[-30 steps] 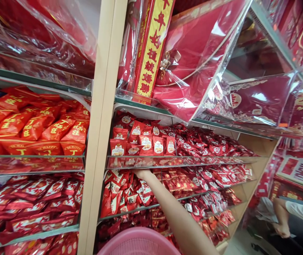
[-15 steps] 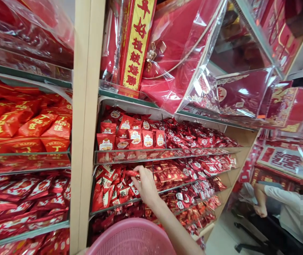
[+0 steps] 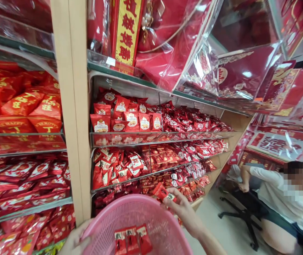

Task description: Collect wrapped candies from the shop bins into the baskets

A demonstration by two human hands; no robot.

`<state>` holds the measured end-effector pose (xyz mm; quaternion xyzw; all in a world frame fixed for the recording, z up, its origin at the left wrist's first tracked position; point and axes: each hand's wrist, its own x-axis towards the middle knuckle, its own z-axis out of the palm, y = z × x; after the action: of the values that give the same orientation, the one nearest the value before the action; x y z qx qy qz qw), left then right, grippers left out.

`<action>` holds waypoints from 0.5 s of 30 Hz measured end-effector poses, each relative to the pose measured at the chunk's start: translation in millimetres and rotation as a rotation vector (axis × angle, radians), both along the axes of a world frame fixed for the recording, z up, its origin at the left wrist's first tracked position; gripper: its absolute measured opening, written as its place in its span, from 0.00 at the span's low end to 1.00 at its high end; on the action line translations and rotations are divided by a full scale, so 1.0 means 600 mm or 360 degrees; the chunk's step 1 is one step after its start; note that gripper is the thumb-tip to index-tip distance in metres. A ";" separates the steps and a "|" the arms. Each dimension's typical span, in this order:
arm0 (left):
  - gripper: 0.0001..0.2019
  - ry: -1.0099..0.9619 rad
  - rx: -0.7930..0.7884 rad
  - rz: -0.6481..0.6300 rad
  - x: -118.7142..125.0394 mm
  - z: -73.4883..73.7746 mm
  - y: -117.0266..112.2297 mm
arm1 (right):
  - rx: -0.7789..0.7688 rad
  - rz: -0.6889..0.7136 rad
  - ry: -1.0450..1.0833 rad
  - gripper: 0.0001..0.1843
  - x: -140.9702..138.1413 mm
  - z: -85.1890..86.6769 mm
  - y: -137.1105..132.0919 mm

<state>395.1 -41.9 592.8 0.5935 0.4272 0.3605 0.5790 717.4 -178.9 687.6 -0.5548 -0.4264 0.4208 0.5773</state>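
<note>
In the head view, my right hand (image 3: 186, 213) pinches a small red snack packet (image 3: 162, 191) with a white patch and dark lettering, just above the right rim of a pink plastic basket (image 3: 106, 209). My left hand (image 3: 77, 238) is closed on the basket's left edge, its fingers partly cut off by the frame. Inside the basket lie three red-and-white packets (image 3: 132, 241) side by side. Behind it, a shelf compartment holds a heap of similar red-and-white packets (image 3: 114, 168).
A wooden post (image 3: 73, 106) divides the shelves. Bins of red packets (image 3: 23, 102) fill the left side. Plastic-wrapped red goods (image 3: 164, 53) stand on the upper glass shelf. A seated person (image 3: 270, 191) is at the right, beside an office chair base (image 3: 249, 223).
My right hand has drawn back from the shelf compartment with a packet, down and right to the basket. The view has tilted downward, so the packets in the basket and my left hand now show.
</note>
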 end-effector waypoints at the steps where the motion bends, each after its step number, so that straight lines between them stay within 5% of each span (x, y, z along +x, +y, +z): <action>1: 0.24 0.0008 0.0008 -0.0015 0.001 0.002 -0.002 | -0.0065 0.0078 0.0083 0.17 -0.009 -0.006 0.000; 9: 0.21 -0.0053 0.0051 -0.0218 0.012 0.010 -0.011 | -0.0262 0.0363 0.0167 0.18 -0.029 -0.056 0.015; 15: 0.21 -0.0017 0.0065 -0.0263 0.004 -0.007 -0.013 | -0.0474 0.0510 -0.0272 0.11 -0.016 -0.103 0.025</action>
<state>397.3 -50.0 588.7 0.6365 0.3663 0.3233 0.5968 707.5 -164.2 625.9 -0.5928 -0.4895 0.5168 0.3768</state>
